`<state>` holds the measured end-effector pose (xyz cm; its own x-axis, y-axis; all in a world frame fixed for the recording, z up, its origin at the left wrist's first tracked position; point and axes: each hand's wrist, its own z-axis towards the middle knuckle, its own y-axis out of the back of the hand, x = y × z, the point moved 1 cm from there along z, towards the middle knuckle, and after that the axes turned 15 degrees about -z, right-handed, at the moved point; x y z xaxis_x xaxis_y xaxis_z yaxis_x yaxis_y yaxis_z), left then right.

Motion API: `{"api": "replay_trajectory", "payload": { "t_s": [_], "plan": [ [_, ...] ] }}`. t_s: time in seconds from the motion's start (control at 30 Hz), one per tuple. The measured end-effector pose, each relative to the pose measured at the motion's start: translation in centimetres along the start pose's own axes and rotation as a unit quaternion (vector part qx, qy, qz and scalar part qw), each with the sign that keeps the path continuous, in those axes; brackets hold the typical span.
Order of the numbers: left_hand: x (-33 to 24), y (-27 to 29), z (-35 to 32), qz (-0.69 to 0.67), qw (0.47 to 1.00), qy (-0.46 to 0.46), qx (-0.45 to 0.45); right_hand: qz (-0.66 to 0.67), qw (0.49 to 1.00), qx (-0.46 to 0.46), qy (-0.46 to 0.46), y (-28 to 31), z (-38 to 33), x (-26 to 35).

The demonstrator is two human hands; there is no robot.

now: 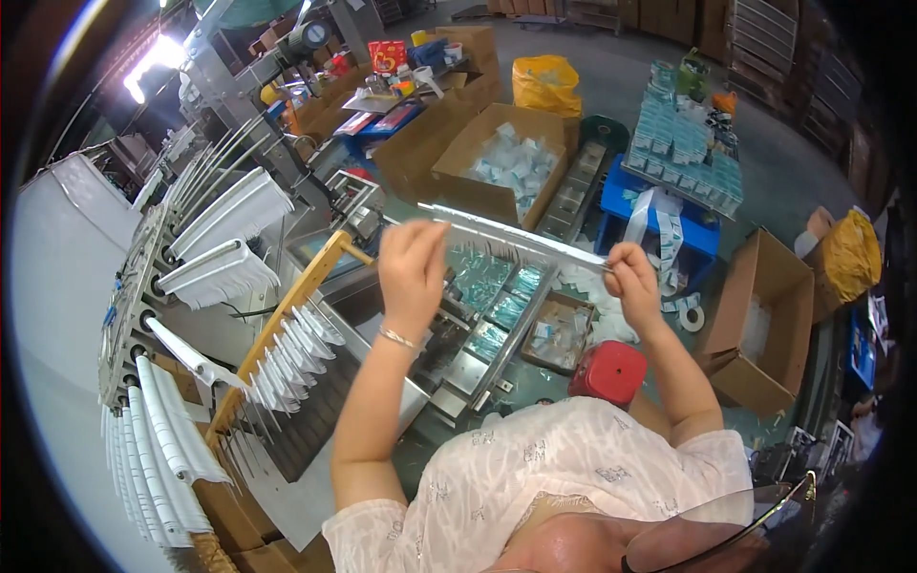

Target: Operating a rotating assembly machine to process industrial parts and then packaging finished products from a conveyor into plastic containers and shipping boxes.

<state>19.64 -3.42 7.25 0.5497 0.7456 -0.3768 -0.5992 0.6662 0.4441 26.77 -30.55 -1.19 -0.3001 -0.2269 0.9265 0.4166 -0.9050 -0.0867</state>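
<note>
In front of me a long thin rod with a white strip along it (530, 241) spans the space between my hands, thin strands hanging beneath it. My right hand (635, 284) has its fingers closed on the rod's right end. Near the other end is my raised left hand (413, 272), blurred by motion; whether its fingers grip the rod is unclear. Left of it leans a wooden bar (277, 334) with thin metal pins, several bunched white pieces (298, 355) hanging from them. Beyond that, white sheets (215, 275) hang on the machine's rods.
A metal conveyor (468, 368) with teal packets runs below my hands. A red stool (608, 372) stands near my right side. Open cartons (764, 320) lie to the right, and another carton with clear packets (516, 162) sits ahead. Stacked teal boxes (683, 143) cover a table.
</note>
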Motion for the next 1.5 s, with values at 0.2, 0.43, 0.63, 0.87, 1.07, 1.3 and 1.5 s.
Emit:
{"api": "replay_trajectory", "payload": {
  "t_s": [0.2, 0.43, 0.63, 0.87, 1.07, 1.3, 1.5],
  "plan": [
    [0.4, 0.0, 2.3, 0.034, 0.974, -0.007, 0.223, 0.022, 0.999, 0.030, -0.012, 1.5, -1.3, 2.7],
    [-0.2, 1.0, 1.9, -0.068, 0.996, -0.013, 0.055, 0.022, 0.999, 0.038, -0.017, 2.1, -1.2, 4.0],
    [0.7, 3.6, 0.4, -0.134, 0.988, 0.014, 0.079, 0.094, 0.992, 0.052, -0.072, 2.4, 0.1, 6.6],
    [3.6, 2.5, -2.5, -0.339, 0.908, 0.245, -0.024, -0.061, 0.996, 0.015, -0.066, 2.5, 4.8, 4.8],
    [2.4, 3.8, -2.0, -0.382, 0.880, 0.281, -0.044, -0.061, 0.998, 0.015, -0.032, 1.6, 5.9, 5.7],
    [1.6, 5.1, -2.8, -0.393, 0.871, 0.283, -0.081, -0.093, 0.996, 0.000, 0.001, 0.1, 7.9, 5.1],
    [2.3, 5.8, -1.9, -0.405, 0.869, 0.252, -0.130, -0.066, 0.996, 0.017, 0.050, -0.6, 11.0, 3.8]
  ]
}}
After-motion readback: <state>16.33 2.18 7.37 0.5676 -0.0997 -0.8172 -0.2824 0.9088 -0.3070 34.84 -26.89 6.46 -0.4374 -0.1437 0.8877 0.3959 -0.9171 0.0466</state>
